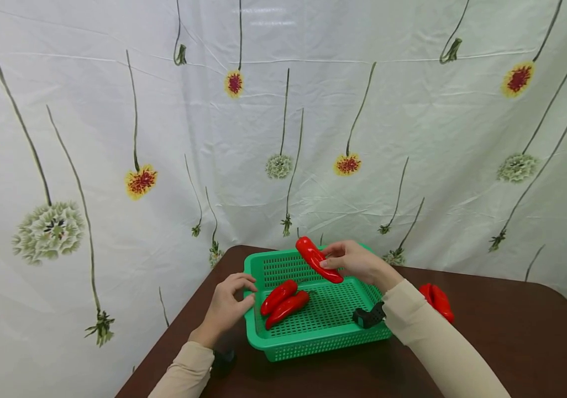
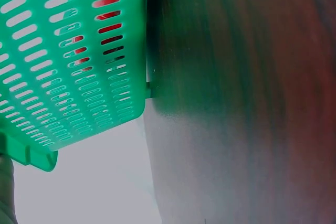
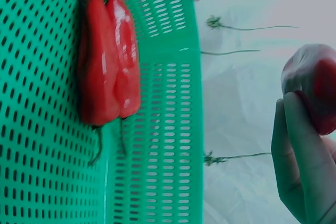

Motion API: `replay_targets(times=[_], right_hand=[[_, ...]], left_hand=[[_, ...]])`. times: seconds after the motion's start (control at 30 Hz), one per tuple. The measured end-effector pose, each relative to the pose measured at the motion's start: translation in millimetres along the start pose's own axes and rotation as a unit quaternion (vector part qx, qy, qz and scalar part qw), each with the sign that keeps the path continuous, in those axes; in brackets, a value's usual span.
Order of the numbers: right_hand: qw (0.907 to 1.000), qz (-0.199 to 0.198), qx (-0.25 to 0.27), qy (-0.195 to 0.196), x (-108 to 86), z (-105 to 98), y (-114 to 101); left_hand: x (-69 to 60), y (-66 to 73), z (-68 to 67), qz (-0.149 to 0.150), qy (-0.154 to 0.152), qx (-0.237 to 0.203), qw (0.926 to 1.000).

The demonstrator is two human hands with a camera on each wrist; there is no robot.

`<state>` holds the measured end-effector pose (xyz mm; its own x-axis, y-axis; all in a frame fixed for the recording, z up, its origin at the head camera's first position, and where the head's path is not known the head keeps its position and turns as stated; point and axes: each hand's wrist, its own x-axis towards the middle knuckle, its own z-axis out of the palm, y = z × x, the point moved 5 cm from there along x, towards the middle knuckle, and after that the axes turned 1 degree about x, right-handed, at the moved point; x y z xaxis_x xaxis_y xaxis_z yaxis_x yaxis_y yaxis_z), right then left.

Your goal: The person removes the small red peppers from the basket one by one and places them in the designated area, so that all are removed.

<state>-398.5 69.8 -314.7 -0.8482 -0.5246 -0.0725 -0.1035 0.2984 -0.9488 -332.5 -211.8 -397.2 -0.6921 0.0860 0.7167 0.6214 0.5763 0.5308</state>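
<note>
My right hand (image 1: pixel 355 261) pinches a red pepper (image 1: pixel 317 260) above the far right part of a green plastic basket (image 1: pixel 308 336). In the right wrist view that pepper (image 3: pixel 317 85) shows at the right edge, between fingers and thumb. Two more red peppers, one upper (image 1: pixel 278 297) and one lower (image 1: pixel 287 309), lie side by side on the basket's floor at its left. The left hand (image 1: pixel 227 301) is at the basket's left rim with fingers bent loosely and nothing in them. Whether it touches the rim cannot be told.
More red peppers (image 1: pixel 436 301) lie on the dark brown table (image 1: pixel 502 331) right of the basket, partly behind the right sleeve. A black wrist strap mount (image 1: pixel 369 316) hangs under the right wrist. Behind the table hangs a white flowered cloth (image 1: pixel 413 121).
</note>
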Motion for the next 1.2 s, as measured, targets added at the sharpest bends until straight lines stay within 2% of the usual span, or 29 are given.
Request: replay_targets(times=[0.23, 0.77, 1.2], right_hand=[[0.9995, -0.019, 0.016, 0.02, -12.4, -4, -2], [0.996, -0.031, 0.028, 0.079, -37.8, -12, -2], [0.9918, -0.047, 0.045, 0.11, -57.4, -19, 13]], left_hand=[[1.5, 0.9, -0.6, -0.002, 0.001, -0.003, 1.0], [1.8, -0.9, -0.1, -0.001, 0.002, 0.005, 1.0], [0.8, -1.4, 1.3, -0.011, -0.003, 0.006, 0.9999]])
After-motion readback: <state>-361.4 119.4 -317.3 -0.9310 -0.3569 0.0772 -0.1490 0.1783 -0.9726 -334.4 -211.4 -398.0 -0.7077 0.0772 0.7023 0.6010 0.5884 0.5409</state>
